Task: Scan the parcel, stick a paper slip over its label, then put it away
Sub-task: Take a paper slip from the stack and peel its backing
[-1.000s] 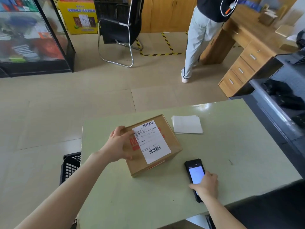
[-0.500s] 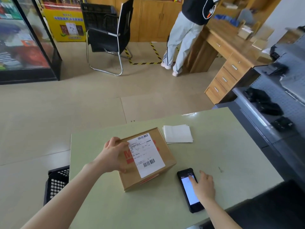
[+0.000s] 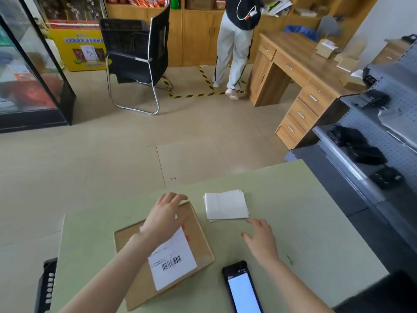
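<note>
A brown cardboard parcel (image 3: 200, 240) with a white barcode label (image 3: 173, 260) lies on the pale green table (image 3: 304, 222). My left hand (image 3: 165, 216) rests flat on the parcel's top, fingers spread over its far edge and the upper part of the label. A small stack of white paper slips (image 3: 225, 205) lies just beyond the parcel's right corner. My right hand (image 3: 259, 239) hovers open between the slips and the black handheld scanner (image 3: 242, 289), fingers pointing at the slips and holding nothing. The scanner lies screen-up near the table's front edge.
A black perforated crate (image 3: 46, 288) sits on the floor left of the table. Grey metal shelving (image 3: 372, 150) with black packages stands at the right. Farther off are a wooden desk (image 3: 300, 71), a black chair (image 3: 137, 53) and a person (image 3: 234, 41) standing.
My right hand has let go of the scanner and moved up toward the paper slips. My left hand slid from the parcel's left side onto its top. The view tilted upward.
</note>
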A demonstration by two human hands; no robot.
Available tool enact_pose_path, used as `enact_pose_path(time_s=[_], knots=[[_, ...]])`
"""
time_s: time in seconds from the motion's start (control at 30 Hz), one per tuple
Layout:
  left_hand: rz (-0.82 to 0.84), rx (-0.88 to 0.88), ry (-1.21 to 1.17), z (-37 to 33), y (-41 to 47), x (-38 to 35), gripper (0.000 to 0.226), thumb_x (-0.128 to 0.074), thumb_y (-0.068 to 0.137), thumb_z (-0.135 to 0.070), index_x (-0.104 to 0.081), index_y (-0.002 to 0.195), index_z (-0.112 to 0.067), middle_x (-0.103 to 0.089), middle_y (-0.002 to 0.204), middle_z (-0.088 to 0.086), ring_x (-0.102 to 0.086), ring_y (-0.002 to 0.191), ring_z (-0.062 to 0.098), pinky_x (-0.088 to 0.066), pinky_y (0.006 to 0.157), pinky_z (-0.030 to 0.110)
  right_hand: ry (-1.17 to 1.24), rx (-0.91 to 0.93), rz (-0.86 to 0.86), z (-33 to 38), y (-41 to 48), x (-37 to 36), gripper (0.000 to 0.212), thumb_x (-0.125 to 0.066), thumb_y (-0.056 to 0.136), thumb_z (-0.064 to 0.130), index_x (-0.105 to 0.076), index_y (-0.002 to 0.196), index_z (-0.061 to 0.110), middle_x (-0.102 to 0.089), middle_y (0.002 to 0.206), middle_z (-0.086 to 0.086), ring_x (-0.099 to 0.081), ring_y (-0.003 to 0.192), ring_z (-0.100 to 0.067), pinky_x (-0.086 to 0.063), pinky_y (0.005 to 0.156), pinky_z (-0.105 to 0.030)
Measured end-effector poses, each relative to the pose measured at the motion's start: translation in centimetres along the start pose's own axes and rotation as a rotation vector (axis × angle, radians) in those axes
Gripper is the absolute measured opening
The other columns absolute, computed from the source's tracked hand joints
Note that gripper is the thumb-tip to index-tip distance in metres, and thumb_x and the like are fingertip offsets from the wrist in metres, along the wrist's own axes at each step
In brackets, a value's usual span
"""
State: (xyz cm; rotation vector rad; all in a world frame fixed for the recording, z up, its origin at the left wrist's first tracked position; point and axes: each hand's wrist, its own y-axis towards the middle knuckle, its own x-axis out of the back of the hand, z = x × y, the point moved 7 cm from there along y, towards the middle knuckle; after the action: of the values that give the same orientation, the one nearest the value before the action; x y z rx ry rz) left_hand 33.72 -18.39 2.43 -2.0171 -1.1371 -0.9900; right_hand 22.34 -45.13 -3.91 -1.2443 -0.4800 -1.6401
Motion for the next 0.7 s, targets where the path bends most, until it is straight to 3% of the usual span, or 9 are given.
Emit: enact_pose_path(time_s=[0.23, 0.47, 0.53, 0.6, 0.67, 0.7], knots=[[0.206, -0.106, 0.189, -6.0, 7.3, -7.0, 0.060, -0.055, 0.092, -0.037, -0.034, 0.147, -0.023, -0.039, 0.150, -0.004, -0.028, 0.140, 0.018, -0.029, 0.111, 0.033, -0.215, 0.242, 0.127, 1.4, 5.9, -2.1, 0.057, -0.059, 0.088, 0.032, -0.041, 0.141, 0.023, -0.037, 0.150, 0.002, -0.036, 0.137, -0.019, -0.030, 0.111, -0.032], [0.478, -0.016, 0.376, -6.6, 10.0, -13.9, 0.071, -0.063, 0.088, -0.032, -0.027, 0.147, -0.015, -0.027, 0.156, 0.007, -0.026, 0.143, 0.026, -0.031, 0.111, 0.039, -0.340, 0.399, 0.215, 0.9, 8.5, -5.1, 0.062, -0.053, 0.092, 0.020, -0.026, 0.148, 0.022, -0.018, 0.161, -0.001, -0.013, 0.148, -0.019, -0.013, 0.118, -0.037], [0.509, 0.006, 0.389, -6.3, 10.1, -14.9, 0.072, -0.061, 0.089, -0.030, -0.025, 0.149, -0.016, -0.020, 0.158, 0.008, -0.021, 0.145, 0.027, -0.032, 0.112, 0.041, -0.354, 0.411, 0.214, 0.7, 9.1, -5.3, 0.062, -0.052, 0.091, 0.016, -0.029, 0.147, 0.022, -0.025, 0.158, 0.000, -0.019, 0.147, -0.019, -0.015, 0.117, -0.037], [0.538, 0.016, 0.406, -6.0, 10.2, -15.5, 0.074, -0.061, 0.090, -0.030, -0.021, 0.151, -0.018, -0.012, 0.161, 0.005, -0.015, 0.147, 0.026, -0.030, 0.114, 0.040, -0.329, 0.456, 0.168, 0.9, 9.3, -4.6, 0.057, -0.065, 0.080, 0.015, -0.050, 0.135, 0.021, -0.048, 0.146, -0.003, -0.043, 0.135, -0.021, -0.031, 0.111, -0.036], [0.542, 0.009, 0.422, -5.8, 10.4, -15.9, 0.072, -0.061, 0.091, -0.029, -0.022, 0.150, -0.020, -0.011, 0.161, 0.002, -0.014, 0.147, 0.024, -0.028, 0.114, 0.038, -0.326, 0.528, 0.091, 1.3, 9.3, -3.7, 0.051, -0.085, 0.054, 0.020, -0.072, 0.103, 0.022, -0.071, 0.112, 0.003, -0.067, 0.100, -0.018, -0.051, 0.088, -0.027], [0.531, 0.005, 0.428, -5.7, 10.5, -16.0, 0.069, -0.060, 0.091, -0.028, -0.023, 0.150, -0.021, -0.012, 0.161, 0.001, -0.015, 0.147, 0.023, -0.028, 0.114, 0.037, -0.336, 0.554, 0.074, 1.4, 9.3, -3.4, 0.050, -0.090, 0.041, 0.022, -0.075, 0.089, 0.023, -0.074, 0.098, 0.006, -0.070, 0.086, -0.015, -0.054, 0.078, -0.023]])
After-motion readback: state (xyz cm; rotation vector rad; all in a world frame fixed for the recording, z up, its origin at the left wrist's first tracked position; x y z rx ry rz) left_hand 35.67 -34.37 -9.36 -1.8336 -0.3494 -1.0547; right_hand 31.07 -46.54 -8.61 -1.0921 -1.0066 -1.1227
